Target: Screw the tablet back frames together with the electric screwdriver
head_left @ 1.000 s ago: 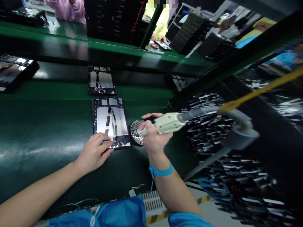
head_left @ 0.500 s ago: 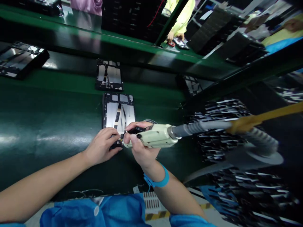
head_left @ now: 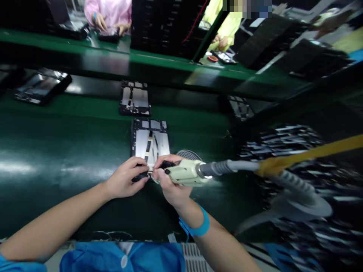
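Note:
An open tablet frame (head_left: 150,140) with silver plates and ribbon cables lies flat on the dark green belt in front of me. My left hand (head_left: 126,182) presses on its near edge, fingers curled over the corner. My right hand (head_left: 170,185) grips a cream electric screwdriver (head_left: 185,173), whose tip sits at the frame's near right corner, close to my left fingers. A grey cable (head_left: 229,166) runs right from the screwdriver to a yellow line (head_left: 312,153). A round perforated screw dish (head_left: 188,155) stands just behind the tool.
A second tablet frame (head_left: 135,98) lies farther up the belt, and a black tray (head_left: 42,86) at far left. Stacked dark trays (head_left: 289,151) fill the right. Across the far green bench, a person in pink (head_left: 109,17) and another in yellow (head_left: 224,26) work.
My right hand has carried the screwdriver left, from over the screw dish to the frame's near right corner. My left hand stayed on the frame's near edge. The view shifted slightly.

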`<state>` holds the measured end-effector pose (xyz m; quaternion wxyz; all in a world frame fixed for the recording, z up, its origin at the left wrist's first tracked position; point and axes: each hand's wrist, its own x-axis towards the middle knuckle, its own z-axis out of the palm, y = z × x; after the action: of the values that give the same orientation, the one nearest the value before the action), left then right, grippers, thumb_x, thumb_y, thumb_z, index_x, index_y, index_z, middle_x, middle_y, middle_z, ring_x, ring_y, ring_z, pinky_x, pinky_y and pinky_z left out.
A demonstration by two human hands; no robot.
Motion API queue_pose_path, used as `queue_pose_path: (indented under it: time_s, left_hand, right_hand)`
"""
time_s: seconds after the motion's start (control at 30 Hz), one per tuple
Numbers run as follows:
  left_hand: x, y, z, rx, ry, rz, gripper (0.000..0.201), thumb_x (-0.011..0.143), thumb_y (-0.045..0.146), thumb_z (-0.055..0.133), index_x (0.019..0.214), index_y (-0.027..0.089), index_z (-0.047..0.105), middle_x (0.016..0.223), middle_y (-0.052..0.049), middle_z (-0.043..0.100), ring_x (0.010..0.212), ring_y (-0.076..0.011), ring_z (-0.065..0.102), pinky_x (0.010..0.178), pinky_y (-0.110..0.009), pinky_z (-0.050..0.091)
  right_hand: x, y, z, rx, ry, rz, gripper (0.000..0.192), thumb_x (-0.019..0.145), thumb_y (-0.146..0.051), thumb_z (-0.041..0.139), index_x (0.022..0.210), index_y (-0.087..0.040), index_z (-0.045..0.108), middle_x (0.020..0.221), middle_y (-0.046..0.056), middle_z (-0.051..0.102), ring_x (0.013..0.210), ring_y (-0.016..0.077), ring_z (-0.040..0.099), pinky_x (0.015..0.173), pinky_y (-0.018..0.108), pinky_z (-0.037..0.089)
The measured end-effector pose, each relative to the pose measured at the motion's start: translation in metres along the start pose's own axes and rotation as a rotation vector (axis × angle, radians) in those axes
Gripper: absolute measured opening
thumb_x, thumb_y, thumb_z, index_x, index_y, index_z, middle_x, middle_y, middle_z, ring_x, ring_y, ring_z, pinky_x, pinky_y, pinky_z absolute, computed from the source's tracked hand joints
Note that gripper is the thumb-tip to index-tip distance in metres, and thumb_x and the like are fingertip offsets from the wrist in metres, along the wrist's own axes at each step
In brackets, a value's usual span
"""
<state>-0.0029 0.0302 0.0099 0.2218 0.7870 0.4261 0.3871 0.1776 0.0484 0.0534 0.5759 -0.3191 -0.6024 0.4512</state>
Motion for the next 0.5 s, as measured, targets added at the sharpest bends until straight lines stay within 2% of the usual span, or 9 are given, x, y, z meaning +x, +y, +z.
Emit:
queue_pose_path:
  time_s: [0.07, 0.13, 0.2, 0.27, 0.37, 0.5]
  left_hand:
    - [0.011, -0.001, -0.01, 0.099, 0.004, -0.286, 0.026, 0.1, 0.035, 0.054, 0.11, 0.017, 0.069, 0.115, -0.016, 0.07, 0.111, -0.0255, 0.068, 0.098, -0.041, 0.055]
    - [0.023, -0.002, -0.017, 0.231, -0.047, -0.614, 0.032, 0.097, 0.046, 0.058, 0.098, 0.016, 0.069, 0.103, -0.017, 0.072, 0.104, -0.0309, 0.07, 0.094, -0.045, 0.054]
    - [0.034, -0.003, -0.019, 0.283, -0.095, -0.8, 0.036, 0.091, 0.052, 0.064, 0.087, 0.016, 0.067, 0.091, -0.017, 0.073, 0.098, -0.0365, 0.072, 0.091, -0.049, 0.053]
    - [0.041, -0.005, -0.017, 0.26, -0.072, -0.85, 0.033, 0.089, 0.048, 0.066, 0.081, 0.017, 0.064, 0.085, -0.017, 0.072, 0.095, -0.0381, 0.072, 0.088, -0.049, 0.053]
    - [0.038, -0.006, -0.012, 0.14, 0.017, -0.898, 0.026, 0.089, 0.042, 0.066, 0.079, 0.018, 0.06, 0.086, -0.014, 0.071, 0.095, -0.0341, 0.071, 0.089, -0.044, 0.051]
    - [0.011, -0.003, -0.018, -0.124, 0.225, -0.967, 0.029, 0.09, 0.048, 0.063, 0.083, 0.02, 0.058, 0.08, -0.005, 0.067, 0.084, -0.0231, 0.067, 0.078, -0.032, 0.049]
  right_hand:
    - [-0.001, 0.005, 0.0, -0.009, 0.003, -0.022, 0.026, 0.085, -0.015, 0.072, 0.107, -0.025, 0.064, 0.09, 0.001, 0.069, 0.072, 0.0165, 0.069, 0.062, 0.031, 0.06]
    - [0.0, 0.01, 0.001, -0.001, 0.007, -0.051, 0.028, 0.084, -0.015, 0.072, 0.109, -0.025, 0.063, 0.089, 0.001, 0.069, 0.069, 0.0157, 0.069, 0.059, 0.029, 0.059]
    - [0.002, 0.013, 0.001, 0.011, -0.014, -0.036, 0.027, 0.085, -0.017, 0.072, 0.11, -0.025, 0.063, 0.089, 0.0, 0.069, 0.064, 0.0144, 0.067, 0.057, 0.029, 0.058]
    - [0.006, 0.011, -0.002, 0.035, -0.012, 0.009, 0.024, 0.087, -0.019, 0.071, 0.108, -0.025, 0.063, 0.089, 0.0, 0.07, 0.059, 0.0131, 0.066, 0.056, 0.03, 0.058]
    - [0.012, -0.001, -0.013, 0.109, 0.067, 0.01, 0.022, 0.087, -0.022, 0.073, 0.106, -0.025, 0.064, 0.091, 0.002, 0.072, 0.055, 0.0139, 0.066, 0.054, 0.032, 0.058]
    - [0.02, -0.016, -0.034, 0.165, 0.198, -0.074, 0.027, 0.08, -0.026, 0.079, 0.103, -0.026, 0.066, 0.09, 0.003, 0.074, 0.054, 0.0169, 0.066, 0.05, 0.035, 0.058]
